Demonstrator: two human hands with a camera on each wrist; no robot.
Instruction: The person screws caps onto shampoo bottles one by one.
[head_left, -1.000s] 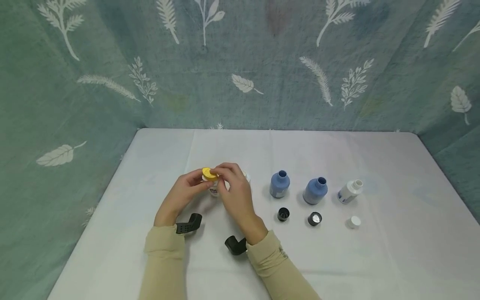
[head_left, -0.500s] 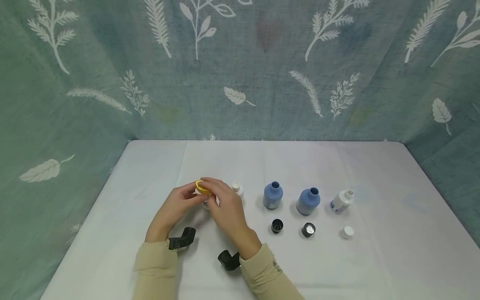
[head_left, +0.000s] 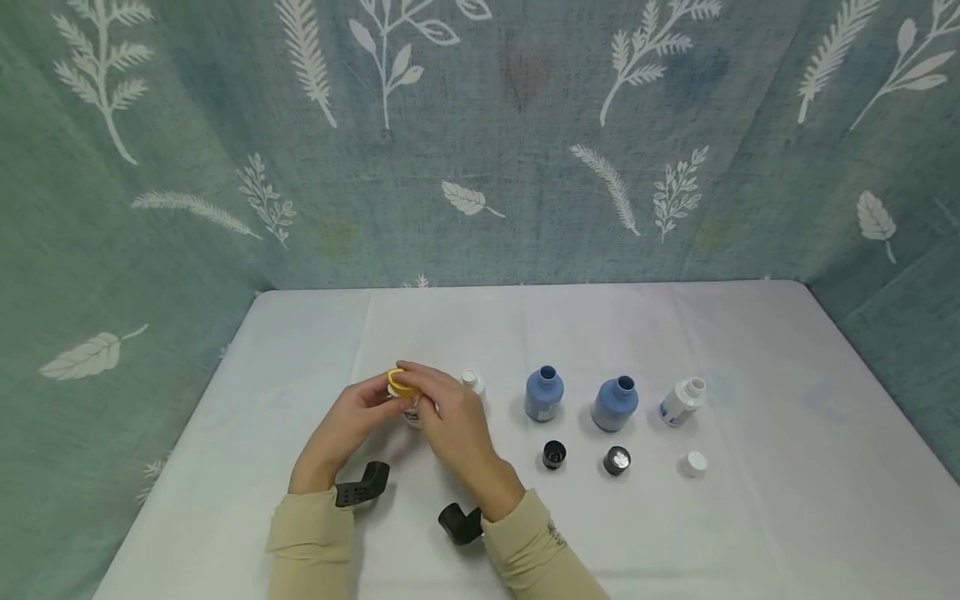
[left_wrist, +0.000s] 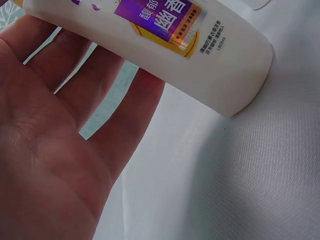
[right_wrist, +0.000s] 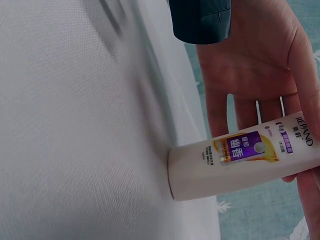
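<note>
The white tabletop is backed by leaf-printed fabric. Nearer the left edge, a white bottle is gripped by fingers of the left hand, its yellow cap pinched by the right hand. Open blue bottles are placed farther right.

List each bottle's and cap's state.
Held bottle: gripped near top
Yellow cap: at bottle's top, seating unclear
Partly hidden bottle: standing, capping unclear
Left blue bottle: standing, uncapped
Right blue bottle: standing, uncapped
Rightmost bottle: standing, uncapped
Left black cap: off, hollow side up
Right black cap: off
White cap: off
</note>
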